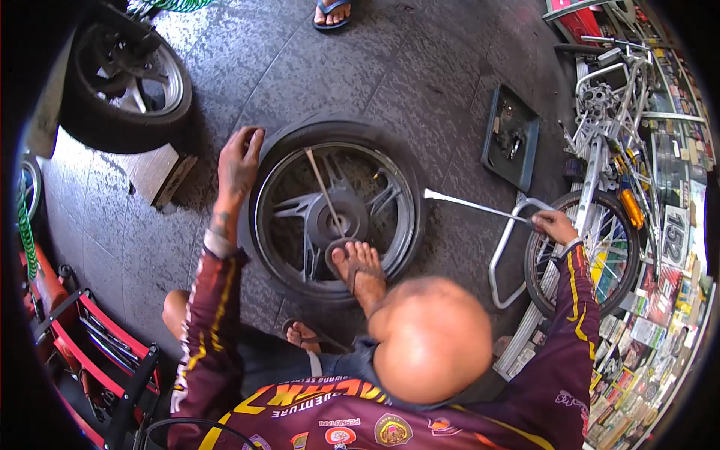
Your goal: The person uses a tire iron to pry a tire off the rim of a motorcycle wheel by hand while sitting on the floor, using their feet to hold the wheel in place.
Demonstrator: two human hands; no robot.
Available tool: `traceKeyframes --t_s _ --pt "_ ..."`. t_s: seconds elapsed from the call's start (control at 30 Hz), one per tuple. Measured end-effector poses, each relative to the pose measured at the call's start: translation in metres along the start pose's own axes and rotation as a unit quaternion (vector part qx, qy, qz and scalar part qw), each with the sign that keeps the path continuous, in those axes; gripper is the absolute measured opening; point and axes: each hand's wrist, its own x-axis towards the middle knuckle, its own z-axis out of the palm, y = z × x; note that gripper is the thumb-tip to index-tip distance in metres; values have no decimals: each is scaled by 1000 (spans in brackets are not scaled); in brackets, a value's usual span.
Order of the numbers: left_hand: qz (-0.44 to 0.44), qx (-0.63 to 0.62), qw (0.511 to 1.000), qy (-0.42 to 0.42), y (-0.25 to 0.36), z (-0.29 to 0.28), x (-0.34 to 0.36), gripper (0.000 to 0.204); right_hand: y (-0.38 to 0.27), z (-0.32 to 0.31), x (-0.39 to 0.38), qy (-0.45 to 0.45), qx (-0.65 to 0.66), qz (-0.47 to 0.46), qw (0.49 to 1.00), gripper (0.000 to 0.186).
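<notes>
Wheel point(352, 217) lies between left hand point(240, 163), loosely curled, and right hand point(556, 226), outstretched and gripping 1 metal bar point(475, 205).

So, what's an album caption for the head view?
Sandaled foot on the wheel, left hand near the tyre, right hand gripping a metal bar.

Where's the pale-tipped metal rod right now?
Head view, right of centre: the rod is in the right hand, its pale end pointing left toward the tyre.
</notes>
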Motion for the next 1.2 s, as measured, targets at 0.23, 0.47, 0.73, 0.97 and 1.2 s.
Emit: traceKeyframes --t_s 0.23,0.47,0.73,0.97,1.2 --pt "-48 161 959 -228 -76 32 78 62 -5 12 69 -73 -47 -83 993 28" --pt "-169 55 969 -169 -80 71 53 64 -15 0 142 -159 -293 -146 932 48" --pt "-183 50 975 -116 -78 52 46 57 -81 1 88 -132 -346 -153 916 47" --pt "-197 46 969 -140 -73 73 52 54 -88 -10 63 -244 -311 -93 914 42" --pt "-216 80 966 -117 -74 68 50 56 -72 -2 94 -304 -245 -164 906 36"
